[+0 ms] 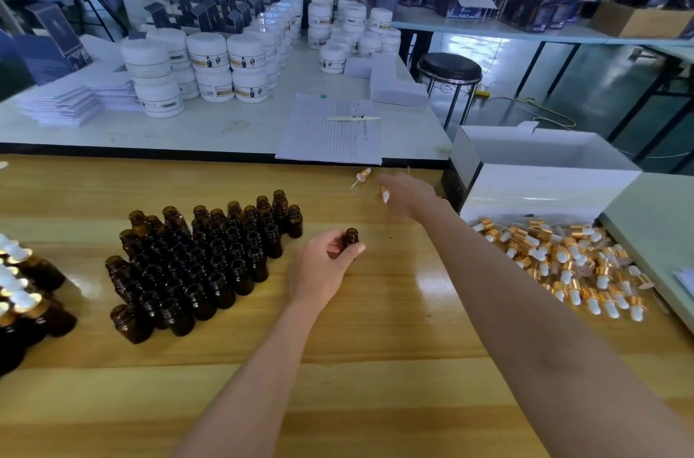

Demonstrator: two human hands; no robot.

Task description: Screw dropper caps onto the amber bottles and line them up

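My left hand (323, 269) grips one open amber bottle (351, 236) upright on the wooden table, right of a dense cluster of uncapped amber bottles (195, 266). My right hand (407, 194) reaches toward the table's far edge and holds a dropper cap (384, 194) with its white bulb showing; the motion is blurred. Another dropper cap (362, 176) lies loose just left of that hand. A heap of gold-and-white dropper caps (571, 262) lies at the right. Capped bottles (26, 292) stand at the left edge.
An open white box (540, 179) stands behind the cap heap. Beyond the wooden table (338, 363), a white table carries stacked white jars (210, 63), a lined sheet with a pen (330, 130) and paper stacks. A black stool (449, 68) stands right of it. A seated person works at the back left.
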